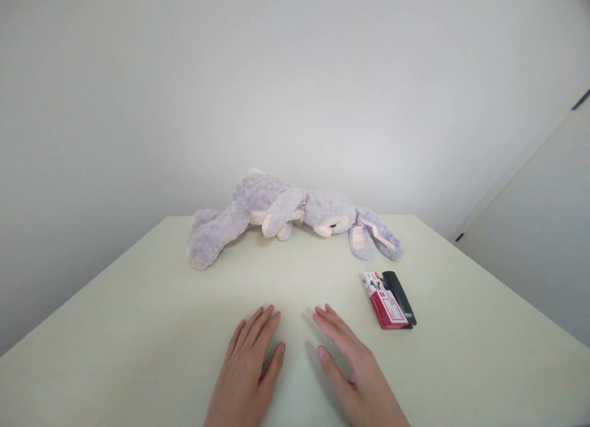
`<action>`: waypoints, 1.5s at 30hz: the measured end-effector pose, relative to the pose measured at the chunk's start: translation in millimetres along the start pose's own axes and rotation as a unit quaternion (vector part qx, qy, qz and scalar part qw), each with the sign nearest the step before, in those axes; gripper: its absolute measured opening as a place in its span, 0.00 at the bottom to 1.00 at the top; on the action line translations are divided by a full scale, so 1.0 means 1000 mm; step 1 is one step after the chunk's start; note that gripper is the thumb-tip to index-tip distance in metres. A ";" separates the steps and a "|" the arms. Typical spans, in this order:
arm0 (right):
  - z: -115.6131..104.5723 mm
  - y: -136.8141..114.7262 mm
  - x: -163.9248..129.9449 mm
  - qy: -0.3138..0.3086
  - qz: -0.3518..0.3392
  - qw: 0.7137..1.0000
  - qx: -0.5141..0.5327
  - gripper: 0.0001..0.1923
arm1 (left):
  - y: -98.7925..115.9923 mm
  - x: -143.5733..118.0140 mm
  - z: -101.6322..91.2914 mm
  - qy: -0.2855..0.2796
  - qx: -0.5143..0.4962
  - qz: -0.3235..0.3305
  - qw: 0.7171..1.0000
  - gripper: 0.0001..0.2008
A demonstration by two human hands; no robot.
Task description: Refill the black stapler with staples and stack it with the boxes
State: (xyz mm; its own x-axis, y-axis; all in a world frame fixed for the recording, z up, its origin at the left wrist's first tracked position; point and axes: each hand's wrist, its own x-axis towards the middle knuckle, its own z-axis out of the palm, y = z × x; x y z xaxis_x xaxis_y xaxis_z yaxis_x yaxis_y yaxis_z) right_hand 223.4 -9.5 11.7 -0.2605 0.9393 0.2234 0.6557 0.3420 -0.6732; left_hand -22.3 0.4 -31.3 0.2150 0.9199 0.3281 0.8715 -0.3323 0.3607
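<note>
My left hand (251, 362) is at the near middle of the pale table (138, 329), palm down with its fingers stretched out and its thumb apart. To its right, my right hand (350, 365) is held with fingers extended, tilted on its side, and a shadow falls beside it. Neither holds anything. Right of my right hand lies a red and white small box (387, 304), and against it a black stapler (399, 298). Beyond both hands, a lavender plush rabbit (276, 199) lies on its side, ears to the right and legs to the left.
A plain white wall (286, 83) rises behind the table's far edge, close to the rabbit. On the right, a white panel (544, 230) with dark fittings stands beyond the table's slanting side edge.
</note>
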 end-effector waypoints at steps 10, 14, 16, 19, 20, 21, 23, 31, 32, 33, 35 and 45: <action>-0.095 0.120 0.005 0.235 0.226 0.944 0.041 0.33 | 0.078 0.027 0.005 -0.077 -0.131 -0.062 0.986 0.21; -0.090 0.138 0.021 0.161 0.204 0.964 0.050 0.32 | 0.116 0.059 0.009 -0.112 -0.181 -0.060 0.975 0.24; -0.084 0.128 0.026 0.124 0.194 0.970 0.082 0.32 | 0.126 0.070 0.008 -0.119 -0.207 -0.072 0.968 0.25; -0.063 0.097 0.029 0.064 0.186 0.967 0.162 0.31 | 0.129 0.074 0.002 -0.119 -0.234 -0.079 0.962 0.24; -0.053 0.085 0.029 0.054 0.178 0.966 0.182 0.30 | 0.126 0.071 -0.001 -0.116 -0.234 -0.074 0.962 0.23; -0.042 0.072 0.029 0.048 0.171 0.964 0.197 0.29 | 0.122 0.066 -0.004 -0.112 -0.227 -0.069 0.965 0.22; -0.017 0.047 0.030 0.046 0.158 0.961 0.222 0.26 | 0.110 0.054 -0.013 -0.096 -0.196 -0.066 0.974 0.22; 0.032 0.006 0.030 0.091 0.149 0.955 0.239 0.25 | 0.071 0.026 -0.033 -0.057 -0.072 -0.109 0.990 0.28; 0.032 0.007 0.030 0.100 0.154 0.955 0.233 0.25 | 0.070 0.025 -0.032 -0.045 -0.063 -0.114 0.990 0.26; 0.031 0.009 0.029 0.109 0.158 0.955 0.228 0.25 | 0.070 0.024 -0.031 -0.032 -0.056 -0.117 0.991 0.24; 0.031 0.013 0.028 0.118 0.165 0.953 0.223 0.26 | 0.067 0.022 -0.029 -0.018 -0.050 -0.115 0.992 0.18; 0.030 0.011 0.026 0.107 0.169 0.955 0.221 0.25 | -0.010 0.035 -0.032 0.049 -0.074 -0.166 0.982 0.17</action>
State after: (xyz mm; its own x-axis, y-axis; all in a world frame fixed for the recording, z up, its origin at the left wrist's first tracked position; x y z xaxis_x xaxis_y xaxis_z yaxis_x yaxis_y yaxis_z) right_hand 202.7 18.1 -10.8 0.0935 0.9945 0.0478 0.3006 0.0176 -0.9536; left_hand -37.4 28.8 4.5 -0.1204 0.9603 0.2517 0.8116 -0.0508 0.5820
